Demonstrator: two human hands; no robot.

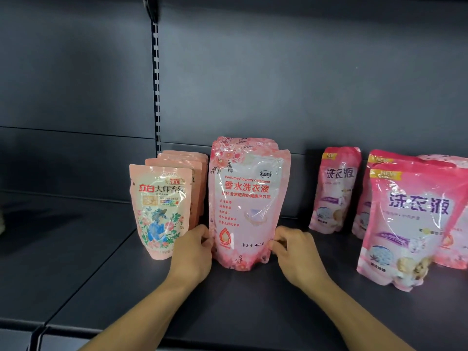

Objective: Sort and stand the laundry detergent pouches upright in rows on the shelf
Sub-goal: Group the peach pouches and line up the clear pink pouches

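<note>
Perfumed detergent pouch (247,206): standing upright, long axis vertical, heading its row just right of the peach pouch row (162,211); left hand (193,247) and right hand (291,247) are gripping its lower side edges, equally near.

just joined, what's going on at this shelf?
A person is stocking detergent pouches on a dark shelf. Both hands hold the front light pink pouch by its lower edges, left hand and right hand, standing it upright at the head of its row. A row of peach floral pouches stands just to its left. Darker pink pouches stand in rows to the right.
</note>
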